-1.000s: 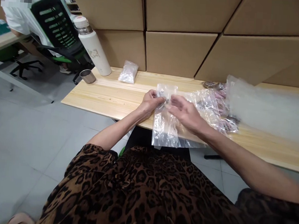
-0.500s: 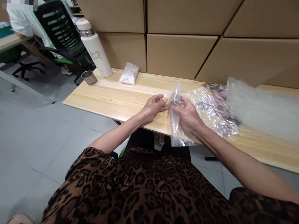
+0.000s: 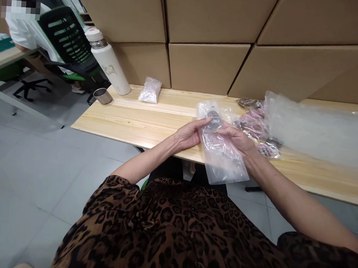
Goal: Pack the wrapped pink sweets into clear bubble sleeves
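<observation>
A clear plastic bag (image 3: 226,166) with a small dark round item (image 3: 213,119) showing at its upper end is held between both hands over the table's front edge. My left hand (image 3: 192,134) grips the bag's left side, its thumb lying across the dark item. From the right, my right hand (image 3: 238,139) pinches the bag near its middle. The bag's lower end hangs past the edge. What the dark item is, I cannot make out. Just beyond my right hand lies a pile of small clear packets (image 3: 255,123) with pink and dark contents.
Large translucent plastic sheets or bags (image 3: 314,127) cover the table's right side. On the left stand a white bottle (image 3: 112,66), a metal cup (image 3: 102,96) and a small clear packet (image 3: 150,90). Cardboard boxes (image 3: 208,66) line the back. A person sits near an office chair (image 3: 65,36).
The bag has turned from edge-on to flat, facing me. My left hand, beside it before, now holds it with the thumb on the dark item. The view has shifted slightly.
</observation>
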Tool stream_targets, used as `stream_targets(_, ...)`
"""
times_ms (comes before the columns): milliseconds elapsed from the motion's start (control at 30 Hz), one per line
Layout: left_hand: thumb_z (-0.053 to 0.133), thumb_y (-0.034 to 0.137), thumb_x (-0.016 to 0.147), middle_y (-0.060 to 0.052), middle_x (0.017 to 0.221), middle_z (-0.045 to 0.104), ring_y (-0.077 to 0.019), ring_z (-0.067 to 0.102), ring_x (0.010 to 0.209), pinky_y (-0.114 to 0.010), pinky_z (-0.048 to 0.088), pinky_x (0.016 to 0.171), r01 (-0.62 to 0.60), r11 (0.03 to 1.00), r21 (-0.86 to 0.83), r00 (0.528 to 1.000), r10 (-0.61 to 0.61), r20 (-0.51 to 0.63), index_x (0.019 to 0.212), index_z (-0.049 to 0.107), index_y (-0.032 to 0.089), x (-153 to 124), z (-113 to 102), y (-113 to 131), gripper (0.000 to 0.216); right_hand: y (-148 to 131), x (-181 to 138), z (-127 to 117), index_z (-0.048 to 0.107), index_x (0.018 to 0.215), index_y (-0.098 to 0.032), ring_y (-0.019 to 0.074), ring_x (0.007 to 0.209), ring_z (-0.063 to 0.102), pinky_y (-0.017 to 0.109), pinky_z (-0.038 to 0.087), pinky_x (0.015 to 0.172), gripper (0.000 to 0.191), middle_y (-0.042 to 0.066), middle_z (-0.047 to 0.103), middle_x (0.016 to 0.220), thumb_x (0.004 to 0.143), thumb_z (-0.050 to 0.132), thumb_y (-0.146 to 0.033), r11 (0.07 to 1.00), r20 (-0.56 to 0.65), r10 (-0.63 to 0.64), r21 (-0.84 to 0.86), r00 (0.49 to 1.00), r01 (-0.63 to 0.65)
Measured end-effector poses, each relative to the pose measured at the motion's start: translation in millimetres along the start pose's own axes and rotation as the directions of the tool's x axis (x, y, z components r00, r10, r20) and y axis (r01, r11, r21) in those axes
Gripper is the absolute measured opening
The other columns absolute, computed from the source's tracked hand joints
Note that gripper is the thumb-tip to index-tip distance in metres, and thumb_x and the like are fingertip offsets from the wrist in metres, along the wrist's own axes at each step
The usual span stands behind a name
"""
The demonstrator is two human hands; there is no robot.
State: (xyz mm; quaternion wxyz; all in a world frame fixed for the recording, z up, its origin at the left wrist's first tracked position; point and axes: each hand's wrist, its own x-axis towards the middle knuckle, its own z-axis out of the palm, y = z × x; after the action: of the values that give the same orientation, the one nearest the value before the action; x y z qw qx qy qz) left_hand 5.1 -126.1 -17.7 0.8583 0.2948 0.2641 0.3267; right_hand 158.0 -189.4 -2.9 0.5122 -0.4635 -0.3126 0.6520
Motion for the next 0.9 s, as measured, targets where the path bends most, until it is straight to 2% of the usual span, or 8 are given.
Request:
stream_targets(133, 0.078, 0.013, 0.086, -0.005, 0.086, 0.077, -0.0146, 0.072, 0.079, -0.034, 0.057, 0.092, 0.033, 0.998, -0.052, 0.999, -0.034, -0.018, 0.089, 0.075, 0.013, 2, 4, -5, 0.004, 1, -4, 1, 0.068, 0.097, -0.023, 0.021, 0.087, 0.073, 0.031, 0.06, 0.077, 0.036, 0.003, 0.076, 0.094, 0.062, 0.07, -0.016, 1.0, -0.022, 0.015, 0.004, 1.0, -0.015)
stream_targets(400, 0.086, 0.013, 0.078, -0.004, 0.086, 0.079, -0.0148, 0.074, 0.082, -0.034, 0.058, 0.095, -0.12, 0.993, 0.018, 0.991, 0.121, -0.049, 0.094, 0.076, 0.012, 1, 3, -12, 0.019, 9, -12, -2, 0.074, 0.105, -0.023, 0.0185, 0.091, 0.068, 0.032, 0.057, 0.085, 0.041, 0.003, 0.075, 0.101, 0.068, 0.089, -0.034, 0.968, -0.031, -0.168, -0.196, 0.985, 0.158)
stream_targets(467, 0.088, 0.013, 0.076, -0.004, 0.085, 0.078, -0.0144, 0.074, 0.081, -0.035, 0.058, 0.096, -0.157, 0.987, 0.042, 0.984, 0.16, -0.08, 0.094, 0.076, 0.012, 1, 1, -11, 0.022, 9, -10, -12, 0.074, 0.111, -0.024, 0.0211, 0.104, 0.066, 0.036, 0.056, 0.093, 0.043, 0.006, 0.072, 0.115, 0.074, 0.089, -0.042, 0.881, -0.07, -0.324, -0.386, 0.943, 0.274)
stream_targets(600, 0.087, 0.013, 0.077, -0.005, 0.094, 0.08, -0.016, 0.076, 0.089, -0.036, 0.057, 0.102, -0.226, 0.973, 0.037, 0.97, 0.229, -0.087, 0.099, 0.076, 0.014, -2, -3, 0, 0.025, -2, 0, -44, 0.069, 0.126, -0.027, 0.0248, 0.125, 0.058, 0.045, 0.051, 0.11, 0.052, 0.009, 0.061, 0.138, 0.082, 0.084, -0.049, 0.642, -0.182, -0.627, -0.671, 0.758, 0.37)
stream_targets(633, 0.087, 0.014, 0.078, -0.005, 0.096, 0.08, -0.0167, 0.076, 0.092, -0.037, 0.057, 0.103, -0.237, 0.971, 0.044, 0.968, 0.24, -0.079, 0.1, 0.076, 0.014, -3, -4, 5, 0.025, -6, 1, -52, 0.067, 0.129, -0.028, 0.0245, 0.126, 0.058, 0.045, 0.05, 0.11, 0.054, 0.009, 0.061, 0.138, 0.082, 0.083, -0.05, 0.655, -0.194, -0.614, -0.665, 0.765, 0.358)
stream_targets(700, 0.087, 0.016, 0.078, -0.005, 0.098, 0.08, -0.0185, 0.077, 0.097, -0.037, 0.057, 0.104, -0.257, 0.964, 0.073, 0.963, 0.262, -0.066, 0.103, 0.075, 0.015, -8, -7, 15, 0.027, -14, 1, -64, 0.067, 0.126, -0.028, 0.0225, 0.115, 0.064, 0.041, 0.055, 0.101, 0.054, 0.008, 0.067, 0.127, 0.08, 0.086, -0.049, 0.771, -0.197, -0.452, -0.577, 0.87, 0.27)
stream_targets(800, 0.09, 0.018, 0.075, -0.005, 0.097, 0.08, -0.0204, 0.078, 0.101, -0.038, 0.057, 0.105, -0.3, 0.947, 0.115, 0.95, 0.308, -0.059, 0.101, 0.074, 0.015, -14, -11, 27, 0.03, -22, -9, -67, 0.074, 0.105, -0.024, 0.0152, 0.076, 0.064, 0.029, 0.053, 0.066, 0.043, 0.005, 0.07, 0.09, 0.071, 0.094, -0.042, 0.903, -0.145, -0.142, -0.425, 0.979, 0.068)
stream_targets(900, 0.096, 0.025, 0.07, -0.004, 0.098, 0.08, -0.0227, 0.078, 0.106, -0.04, 0.055, 0.109, -0.346, 0.927, 0.145, 0.932, 0.357, -0.058, 0.101, 0.073, 0.016, -14, -14, 29, 0.04, -28, -25, -54, 0.077, 0.097, -0.023, 0.0092, 0.054, 0.049, 0.024, 0.04, 0.049, 0.037, -0.002, 0.06, 0.066, 0.07, 0.095, -0.041, 0.874, -0.086, -0.249, -0.449, 0.965, 0.186)
